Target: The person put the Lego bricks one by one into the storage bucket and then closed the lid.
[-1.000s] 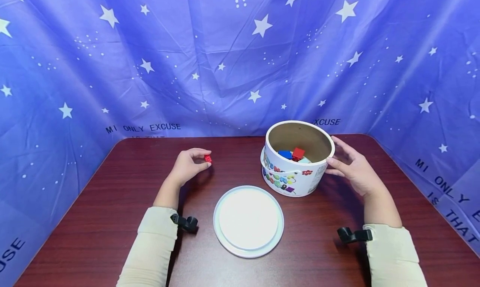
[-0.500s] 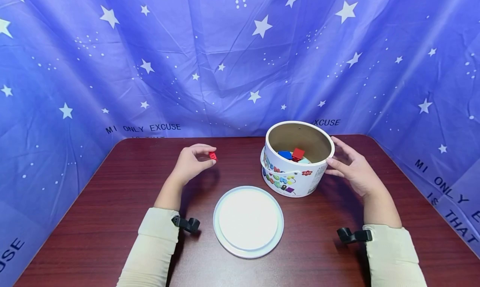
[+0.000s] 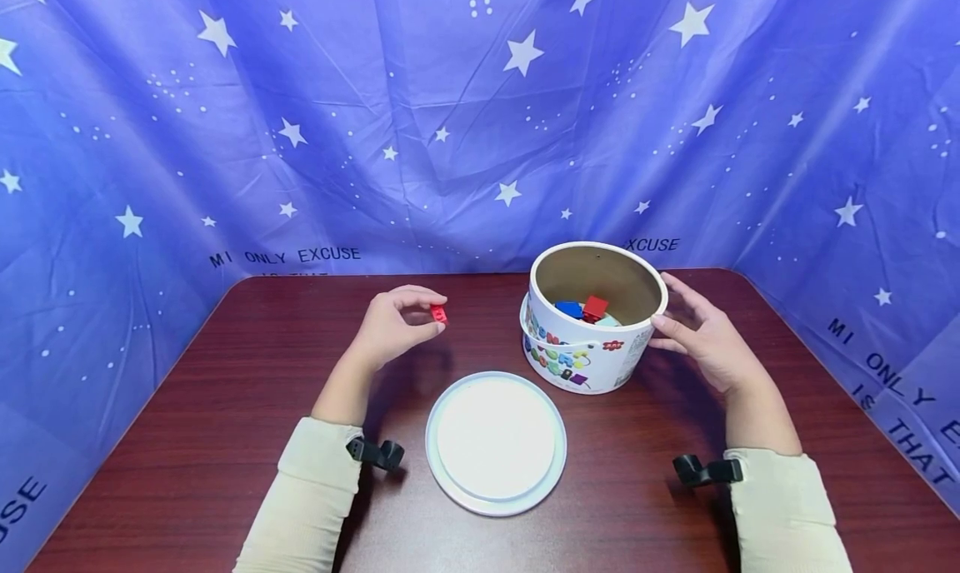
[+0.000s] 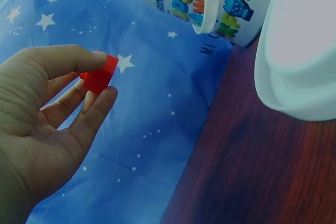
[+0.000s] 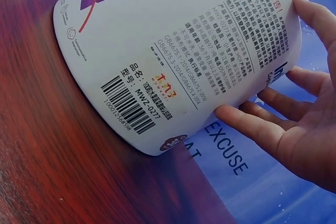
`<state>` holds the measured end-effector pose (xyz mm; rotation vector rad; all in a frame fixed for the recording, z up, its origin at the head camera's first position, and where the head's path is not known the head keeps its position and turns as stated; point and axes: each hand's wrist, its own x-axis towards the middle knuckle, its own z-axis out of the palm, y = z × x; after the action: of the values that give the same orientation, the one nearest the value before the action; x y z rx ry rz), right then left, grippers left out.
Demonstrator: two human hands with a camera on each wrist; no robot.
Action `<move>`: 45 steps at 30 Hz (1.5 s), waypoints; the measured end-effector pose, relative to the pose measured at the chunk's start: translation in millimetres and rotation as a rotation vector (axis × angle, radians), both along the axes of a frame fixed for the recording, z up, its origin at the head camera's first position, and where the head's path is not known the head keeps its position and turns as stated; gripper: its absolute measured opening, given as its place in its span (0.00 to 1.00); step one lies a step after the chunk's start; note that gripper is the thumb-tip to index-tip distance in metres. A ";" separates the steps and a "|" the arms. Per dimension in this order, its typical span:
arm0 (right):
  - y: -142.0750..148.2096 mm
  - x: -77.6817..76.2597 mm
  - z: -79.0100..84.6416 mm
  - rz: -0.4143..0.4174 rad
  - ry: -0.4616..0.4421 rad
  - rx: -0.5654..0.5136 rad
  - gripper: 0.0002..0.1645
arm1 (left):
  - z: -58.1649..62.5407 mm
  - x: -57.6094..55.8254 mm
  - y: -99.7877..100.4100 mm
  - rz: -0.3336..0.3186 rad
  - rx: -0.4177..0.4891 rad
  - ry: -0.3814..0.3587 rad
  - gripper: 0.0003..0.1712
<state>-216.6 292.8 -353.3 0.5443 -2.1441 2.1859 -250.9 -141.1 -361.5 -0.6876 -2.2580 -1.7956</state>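
Note:
A small red toy block [image 3: 438, 314], studded on one side, is pinched between the thumb and fingers of my left hand [image 3: 392, 327], above the left-middle of the table. In the left wrist view the same red block [image 4: 101, 73] shows at the fingertips. My right hand [image 3: 708, 340] rests its spread, fairly straight fingers and thumb against the right side of a white printed bucket [image 3: 577, 352]. Inside the bucket lie a red block [image 3: 596, 308] and a blue block [image 3: 568, 309], with a pale piece beside them. The right wrist view shows the thumb on the bucket's labelled wall [image 5: 184, 77].
A round white lid [image 3: 497, 440] lies on the dark red wooden table [image 3: 615, 506], in front of the bucket and between the forearms. The bucket's white handle [image 3: 558, 340] hangs down its front. A blue star-patterned cloth [image 3: 450, 98] surrounds the table's back and sides.
My left hand has moved to the right and slightly up with the red block, nearer the bucket. The right hand, bucket and lid have stayed in place.

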 end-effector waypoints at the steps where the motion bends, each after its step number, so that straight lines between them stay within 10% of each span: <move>1: -0.4 -0.2 0.2 -0.004 0.000 0.002 0.41 | 0.0 0.2 0.9 -0.005 0.002 0.004 0.19; 21: -5.5 2.1 -0.4 -0.067 -0.034 0.041 0.42 | 9.0 7.2 25.6 -0.086 0.031 0.009 0.20; 45: -8.9 0.0 -1.0 -0.090 -0.017 0.011 0.42 | 54.0 -14.0 79.2 -0.210 -0.036 -0.008 0.22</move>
<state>-216.6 283.9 -354.3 0.4226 -2.1459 2.1404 -264.8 -61.9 -307.5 -0.9584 -2.3035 -1.8523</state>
